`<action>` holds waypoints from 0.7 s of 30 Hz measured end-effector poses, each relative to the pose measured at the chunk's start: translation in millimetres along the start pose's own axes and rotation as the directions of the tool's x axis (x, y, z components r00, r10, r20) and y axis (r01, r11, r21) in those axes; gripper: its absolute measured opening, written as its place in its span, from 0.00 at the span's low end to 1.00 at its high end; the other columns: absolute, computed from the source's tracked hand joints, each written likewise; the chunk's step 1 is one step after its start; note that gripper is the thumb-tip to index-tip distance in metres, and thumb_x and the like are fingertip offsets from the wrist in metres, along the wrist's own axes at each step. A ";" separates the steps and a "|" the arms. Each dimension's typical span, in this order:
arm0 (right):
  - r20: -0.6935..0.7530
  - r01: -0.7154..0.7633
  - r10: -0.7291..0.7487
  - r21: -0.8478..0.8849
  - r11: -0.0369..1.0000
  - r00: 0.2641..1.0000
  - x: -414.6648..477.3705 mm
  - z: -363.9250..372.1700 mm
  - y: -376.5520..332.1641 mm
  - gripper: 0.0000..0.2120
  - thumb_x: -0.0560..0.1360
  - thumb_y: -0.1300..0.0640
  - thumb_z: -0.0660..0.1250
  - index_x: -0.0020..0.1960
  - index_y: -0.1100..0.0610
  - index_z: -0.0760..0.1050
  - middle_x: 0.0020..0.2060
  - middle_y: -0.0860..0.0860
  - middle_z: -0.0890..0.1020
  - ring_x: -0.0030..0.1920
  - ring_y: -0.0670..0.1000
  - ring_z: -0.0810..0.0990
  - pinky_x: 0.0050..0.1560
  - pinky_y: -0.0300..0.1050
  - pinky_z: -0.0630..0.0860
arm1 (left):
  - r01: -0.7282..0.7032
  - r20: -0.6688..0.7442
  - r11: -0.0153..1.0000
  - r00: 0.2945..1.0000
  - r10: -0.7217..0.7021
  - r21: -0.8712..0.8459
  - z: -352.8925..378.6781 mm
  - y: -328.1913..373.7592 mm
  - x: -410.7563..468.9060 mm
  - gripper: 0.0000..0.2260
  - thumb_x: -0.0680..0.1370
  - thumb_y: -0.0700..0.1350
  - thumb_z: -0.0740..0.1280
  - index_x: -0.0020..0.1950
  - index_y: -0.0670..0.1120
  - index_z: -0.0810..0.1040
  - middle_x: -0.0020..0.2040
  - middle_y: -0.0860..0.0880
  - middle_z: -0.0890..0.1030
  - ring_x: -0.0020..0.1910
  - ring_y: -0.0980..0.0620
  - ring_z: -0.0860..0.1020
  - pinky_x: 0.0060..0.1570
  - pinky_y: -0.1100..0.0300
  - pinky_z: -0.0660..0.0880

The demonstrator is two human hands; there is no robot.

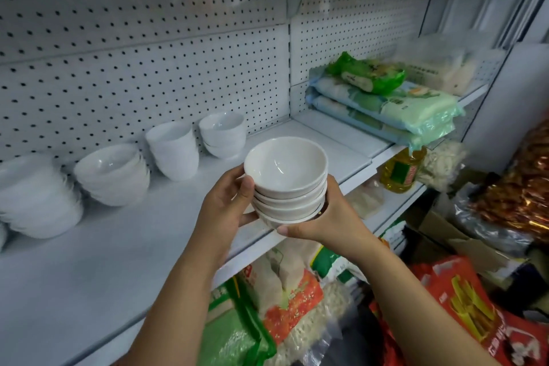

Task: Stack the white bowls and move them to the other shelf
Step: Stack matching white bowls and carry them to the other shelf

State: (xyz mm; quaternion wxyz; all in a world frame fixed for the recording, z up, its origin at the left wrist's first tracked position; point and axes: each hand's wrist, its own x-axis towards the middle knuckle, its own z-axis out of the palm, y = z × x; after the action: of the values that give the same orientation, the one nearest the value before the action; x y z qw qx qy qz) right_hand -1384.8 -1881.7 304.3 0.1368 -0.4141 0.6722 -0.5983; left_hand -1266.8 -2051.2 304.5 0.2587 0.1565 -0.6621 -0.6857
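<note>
A stack of several white bowls [286, 178] hangs in the air just over the front edge of the white shelf [118, 241]. My left hand [225, 202] grips the stack's left side, thumb against the upper bowls. My right hand [329, 217] cups it from the right and underneath. More white bowls stand on the shelf further back: a nested pair of stacks [222, 135] near the pegboard, a tall stack [173, 150], a wider stack [114, 172] and a large blurred stack [38, 196] at the far left.
Bags of rice [383, 110] with a green packet [368, 74] on top lie on the shelf section to the right. An oil bottle [401, 169] and food bags [285, 294] fill the lower shelves. Red packets [463, 300] sit at the lower right. A pegboard [142, 68] backs the shelf.
</note>
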 end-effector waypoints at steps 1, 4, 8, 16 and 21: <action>-0.003 -0.007 0.007 -0.004 1.000 1.000 12.0 -0.6 7.0 0.41 0.62 0.72 0.83 0.63 0.43 0.69 0.55 0.27 0.80 0.59 0.30 0.78 0.57 0.27 0.73 | 0.002 0.014 1.000 1.000 -0.002 -0.001 -3.2 -3.8 16.3 0.23 0.76 0.59 0.67 0.69 0.52 0.77 0.64 0.51 0.83 0.66 0.50 0.80 0.59 0.43 0.81; 0.003 -0.018 0.018 -0.020 1.000 1.000 40.5 -0.4 30.2 0.41 0.62 0.72 0.82 0.59 0.40 0.66 0.51 0.18 0.75 0.55 0.23 0.74 0.52 0.21 0.70 | 0.015 0.059 1.000 0.998 -0.016 0.027 -12.6 -17.0 57.4 0.23 0.77 0.57 0.68 0.70 0.52 0.77 0.65 0.49 0.82 0.67 0.48 0.79 0.61 0.40 0.79; -0.039 -0.007 0.005 -0.055 0.998 0.999 71.1 2.0 62.4 0.40 0.60 0.72 0.84 0.61 0.42 0.71 0.54 0.28 0.82 0.58 0.30 0.79 0.56 0.26 0.72 | 0.038 0.060 0.999 0.997 -0.040 0.032 -18.0 -33.3 91.1 0.26 0.74 0.61 0.71 0.69 0.51 0.78 0.64 0.49 0.83 0.66 0.48 0.79 0.61 0.39 0.79; -0.009 -0.004 0.003 -0.123 0.992 1.000 118.2 -6.7 101.1 0.45 0.58 0.59 0.89 0.71 0.51 0.73 0.63 0.47 0.83 0.65 0.48 0.81 0.66 0.55 0.77 | 0.072 0.034 0.997 0.997 -0.072 -0.011 -15.4 -57.7 130.3 0.27 0.73 0.62 0.72 0.70 0.52 0.77 0.65 0.50 0.82 0.66 0.46 0.79 0.64 0.37 0.77; 0.020 -0.009 0.012 -0.145 0.989 1.000 136.6 -22.5 112.4 0.35 0.59 0.65 0.86 0.57 0.40 0.76 0.52 0.32 0.84 0.55 0.34 0.82 0.52 0.29 0.75 | 0.099 0.020 0.992 0.995 -0.097 -0.078 -5.0 -64.8 147.2 0.31 0.71 0.66 0.74 0.70 0.54 0.77 0.67 0.49 0.81 0.67 0.45 0.79 0.65 0.37 0.76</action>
State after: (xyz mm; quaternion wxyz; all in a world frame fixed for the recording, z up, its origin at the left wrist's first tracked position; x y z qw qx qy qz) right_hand -1528.9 -1971.2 249.3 0.1164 -0.4257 0.7145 -0.5428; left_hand -1393.9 -2138.8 258.8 0.2252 0.1729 -0.6281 -0.7245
